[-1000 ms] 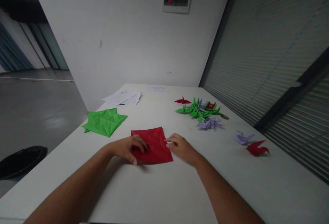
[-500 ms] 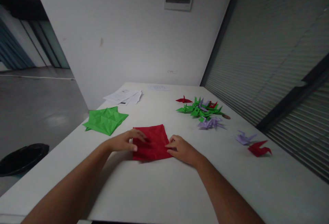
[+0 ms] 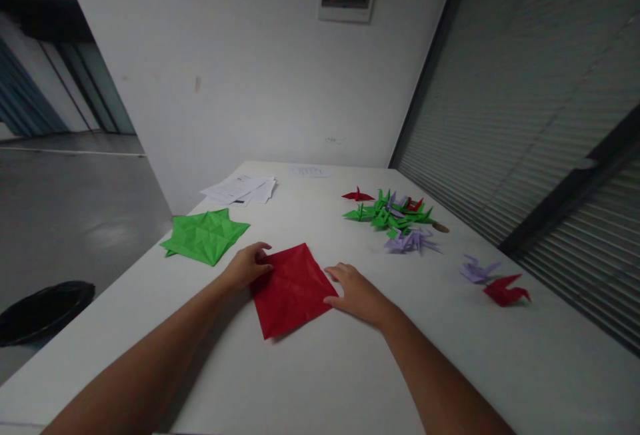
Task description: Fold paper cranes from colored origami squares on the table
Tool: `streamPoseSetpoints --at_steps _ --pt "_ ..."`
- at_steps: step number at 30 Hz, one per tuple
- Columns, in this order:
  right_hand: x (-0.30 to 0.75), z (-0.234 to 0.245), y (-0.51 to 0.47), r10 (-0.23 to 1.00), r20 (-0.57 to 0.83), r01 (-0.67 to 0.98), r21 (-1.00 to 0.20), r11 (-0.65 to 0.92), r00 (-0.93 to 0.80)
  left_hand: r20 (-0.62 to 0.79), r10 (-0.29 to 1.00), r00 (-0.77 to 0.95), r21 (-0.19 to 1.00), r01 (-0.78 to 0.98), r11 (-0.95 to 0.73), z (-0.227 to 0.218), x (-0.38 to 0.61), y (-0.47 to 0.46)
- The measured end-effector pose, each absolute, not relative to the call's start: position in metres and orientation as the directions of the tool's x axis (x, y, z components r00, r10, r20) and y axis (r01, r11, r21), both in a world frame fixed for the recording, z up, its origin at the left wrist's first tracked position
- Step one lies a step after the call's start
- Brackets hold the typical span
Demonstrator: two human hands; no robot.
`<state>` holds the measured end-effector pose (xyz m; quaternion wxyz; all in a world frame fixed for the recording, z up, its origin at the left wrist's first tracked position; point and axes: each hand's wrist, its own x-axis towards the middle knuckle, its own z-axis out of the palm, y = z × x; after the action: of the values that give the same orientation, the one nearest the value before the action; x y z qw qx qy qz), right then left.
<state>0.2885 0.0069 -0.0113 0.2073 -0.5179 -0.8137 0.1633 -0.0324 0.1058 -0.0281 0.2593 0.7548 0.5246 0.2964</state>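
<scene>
A creased square of red origami paper (image 3: 295, 292) lies on the white table in front of me, turned so one corner points away. My left hand (image 3: 246, 267) is at its upper-left edge, thumb touching the paper and forefinger arched apart beyond the edge. At the opposite side, my right hand (image 3: 356, 294) rests on the table with its fingers apart. The right thumb meets the paper's right corner, while the forefinger curves just outside the edge.
Creased green paper sheets (image 3: 207, 235) lie to the left. Several folded green cranes (image 3: 387, 212), purple cranes (image 3: 411, 240) and a red crane (image 3: 506, 290) are at right. Printed papers (image 3: 240, 188) sit farther back. A black bin (image 3: 47, 312) stands beyond the left table edge.
The red paper has turned, its near-left corner swinging toward me. My left hand has shifted slightly back and left, off the paper's middle. My right hand stays nearly in place with its fingers wider.
</scene>
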Motion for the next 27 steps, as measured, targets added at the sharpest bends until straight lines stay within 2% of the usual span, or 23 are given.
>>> streamPoseSetpoints --at_steps 4,8,12,15,20,27 --pt "0.289 -0.013 0.009 0.907 0.197 0.730 -0.542 0.417 -0.372 0.125 0.953 0.278 0.852 0.462 -0.246 -0.028 -0.033 0.105" --pt "0.289 -0.021 0.014 0.955 0.181 0.677 -0.674 0.294 -0.235 0.115 0.959 0.260 0.949 0.256 -0.183 -0.025 -0.032 0.103" --pt "0.292 -0.029 0.021 0.990 0.107 0.580 -0.803 0.139 -0.088 0.114 0.962 0.248 0.992 0.022 -0.124 -0.020 -0.030 0.099" --pt "0.294 -0.032 0.025 0.995 0.090 0.464 -0.880 0.097 -0.038 0.110 0.969 0.219 0.993 -0.075 -0.096 -0.018 -0.028 0.098" --pt "0.295 -0.030 0.028 0.991 0.077 0.268 -0.958 0.104 -0.109 0.115 0.978 0.174 0.989 -0.115 -0.096 -0.019 -0.028 0.099" --pt "0.296 -0.023 0.028 0.993 0.121 0.183 -0.976 0.117 0.011 0.036 0.971 0.237 0.999 -0.027 -0.031 -0.013 -0.027 0.091"
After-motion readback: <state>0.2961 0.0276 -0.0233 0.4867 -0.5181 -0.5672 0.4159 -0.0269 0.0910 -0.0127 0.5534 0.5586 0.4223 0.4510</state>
